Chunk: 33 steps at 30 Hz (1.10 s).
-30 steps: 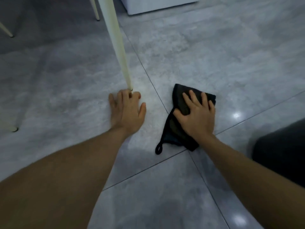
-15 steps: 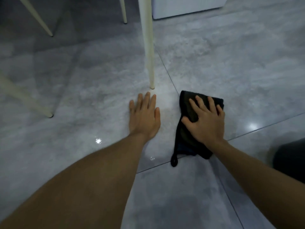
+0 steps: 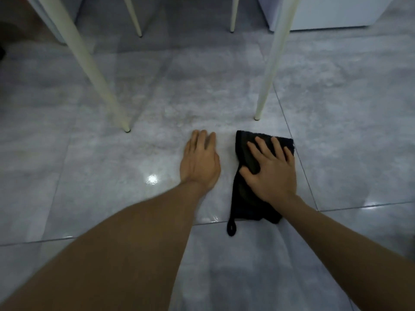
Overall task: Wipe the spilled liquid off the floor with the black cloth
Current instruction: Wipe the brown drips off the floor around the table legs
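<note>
The right hand [image 3: 270, 173] lies palm-down on the black cloth [image 3: 247, 176], fingers spread and flat; this grip is fully open, pressing the fabric to the floor rather than closing round it. The cloth is folded into a rough oblong, its hanging loop [image 3: 231, 228] trailing at its 6 o'clock across a grout line. At the cloth's 9 o'clock, just beside it but apart, the left hand [image 3: 199, 162] rests flat on the bare tile floor [image 3: 336, 131], fingers together, holding nothing and seemingly bracing the body.

Out at the left hand's 9 o'clock a bright glint [image 3: 152, 179] sits on a glossy sheen, and a wet-looking streak runs near the grout line at its 6 o'clock. That may be leftover liquid, though in this dim view it could be plain reflection. I judge the wiping under way, with that patch yet to be covered. Two white chair legs [image 3: 268, 70] stand at 12 o'clock.
</note>
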Tool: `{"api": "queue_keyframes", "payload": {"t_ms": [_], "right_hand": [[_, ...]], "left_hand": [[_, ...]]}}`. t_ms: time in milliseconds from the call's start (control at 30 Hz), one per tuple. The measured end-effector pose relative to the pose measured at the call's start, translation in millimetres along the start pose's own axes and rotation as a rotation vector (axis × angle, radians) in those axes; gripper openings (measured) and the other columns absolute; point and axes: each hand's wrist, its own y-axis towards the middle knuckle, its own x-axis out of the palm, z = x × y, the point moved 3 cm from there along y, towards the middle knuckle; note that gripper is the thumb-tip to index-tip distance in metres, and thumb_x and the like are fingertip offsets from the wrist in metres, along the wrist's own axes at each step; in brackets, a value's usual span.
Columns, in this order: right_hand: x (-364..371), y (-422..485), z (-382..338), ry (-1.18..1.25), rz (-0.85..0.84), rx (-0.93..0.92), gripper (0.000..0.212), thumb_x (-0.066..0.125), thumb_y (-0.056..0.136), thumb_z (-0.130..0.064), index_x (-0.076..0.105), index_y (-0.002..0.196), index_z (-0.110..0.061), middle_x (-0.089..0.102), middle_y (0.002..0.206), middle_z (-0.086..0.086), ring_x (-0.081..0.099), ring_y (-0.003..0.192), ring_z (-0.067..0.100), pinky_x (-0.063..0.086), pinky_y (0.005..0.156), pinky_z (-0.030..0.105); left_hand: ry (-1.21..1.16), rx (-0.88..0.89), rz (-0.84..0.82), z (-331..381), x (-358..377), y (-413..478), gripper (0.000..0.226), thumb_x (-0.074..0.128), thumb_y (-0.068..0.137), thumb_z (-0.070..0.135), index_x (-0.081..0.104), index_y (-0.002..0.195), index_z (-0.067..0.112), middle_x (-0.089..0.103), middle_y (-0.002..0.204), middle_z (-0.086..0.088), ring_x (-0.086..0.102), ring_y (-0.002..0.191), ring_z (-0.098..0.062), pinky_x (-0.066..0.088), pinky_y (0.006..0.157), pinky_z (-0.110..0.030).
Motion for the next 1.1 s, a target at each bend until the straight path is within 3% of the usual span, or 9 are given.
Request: {"api": "queue_keyframes", "payload": {"t_ms": [167,300,367,500,567,733,900,967,1100], "right_hand": [[14.0,71.9,-72.0,0.057,0.019,0.068,0.069,0.038,0.089,-0.062,0.044,0.150,-0.031,0.038,0.159,-0.004,0.021,0.150,0.031,0.013,0.121,0.051],[23.6,62.5,-103.3,0.054,-0.002,-0.139,0.068,0.036,0.088,-0.060,0.050,0.147,-0.028,0.045,0.155,-0.002,0.028,0.148,0.033,0.019,0.119,0.052],[21.7,35.7,-88.9,0.034,0.008,-0.211,0.065,0.042,0.089,-0.060,0.051,0.146,-0.031,0.046,0.154,-0.004,0.030,0.148,0.030,0.022,0.119,0.051],[14.9,46.5,-72.8,0.030,-0.011,-0.108,0.072,0.037,0.086,-0.067,0.048,0.148,-0.031,0.041,0.157,-0.005,0.024,0.150,0.029,0.019,0.120,0.052],[17.0,81.6,-84.6,0.018,-0.040,-0.023,0.073,0.034,0.088,-0.068,0.041,0.151,-0.032,0.033,0.162,-0.005,0.016,0.152,0.029,0.014,0.122,0.053],[37.5,146.4,-150.1,0.022,-0.089,-0.027,0.076,0.029,0.090,-0.068,0.027,0.157,-0.031,0.020,0.166,-0.002,0.006,0.153,0.033,0.005,0.122,0.055],[35.3,89.0,-155.5,0.042,-0.043,-0.202,0.072,0.031,0.088,-0.064,0.039,0.153,-0.032,0.034,0.161,-0.003,0.017,0.152,0.030,0.011,0.122,0.053],[32.6,77.2,-145.4,0.051,-0.014,-0.192,0.069,0.036,0.088,-0.064,0.044,0.149,-0.033,0.039,0.159,-0.003,0.021,0.151,0.030,0.014,0.122,0.053],[36.8,116.2,-167.1,0.005,-0.056,-0.094,0.072,0.032,0.088,-0.066,0.037,0.153,-0.033,0.030,0.163,-0.004,0.013,0.152,0.030,0.011,0.121,0.054]], "left_hand": [[0.098,-0.111,0.006,-41.3,-11.3,-14.2,0.053,0.026,0.103,0.038,0.032,0.155,0.028,0.029,0.160,-0.008,0.016,0.148,-0.043,0.010,0.119,-0.058],[0.008,-0.060,0.029,-62.5,-17.8,-18.1,0.054,0.026,0.102,0.028,0.033,0.154,0.016,0.029,0.162,-0.013,0.019,0.151,-0.032,0.013,0.122,-0.046],[0.014,-0.078,0.044,-72.5,-20.5,-19.8,0.053,0.029,0.104,0.034,0.033,0.155,0.020,0.027,0.162,-0.013,0.016,0.151,-0.033,0.012,0.123,-0.045],[0.077,-0.254,0.009,-97.1,-34.0,-15.6,0.056,0.031,0.101,0.052,0.029,0.154,0.035,0.017,0.163,-0.015,0.001,0.150,-0.046,0.000,0.123,-0.052],[0.099,-0.254,-0.017,-107.9,-36.1,-12.1,0.057,0.027,0.100,0.055,0.024,0.155,0.039,0.015,0.164,-0.012,0.001,0.149,-0.047,0.001,0.122,-0.054],[0.066,-0.259,0.052,-123.8,-31.8,-11.9,0.055,0.026,0.103,0.038,0.024,0.157,0.032,0.022,0.165,-0.002,0.008,0.153,-0.033,0.008,0.122,-0.048],[0.049,-0.251,0.029,-125.9,-33.1,-10.6,0.057,0.023,0.103,0.033,0.017,0.160,0.029,0.015,0.168,0.001,0.002,0.154,-0.030,0.005,0.123,-0.048],[0.056,-0.250,0.020,-126.3,-32.0,-11.7,0.057,0.022,0.104,0.034,0.014,0.160,0.029,0.011,0.168,0.003,0.000,0.154,-0.030,0.002,0.124,-0.048],[0.037,-0.240,0.034,-129.5,-32.4,-11.2,0.056,0.023,0.104,0.032,0.018,0.160,0.028,0.014,0.168,0.005,0.002,0.154,-0.029,0.002,0.124,-0.047]]}}
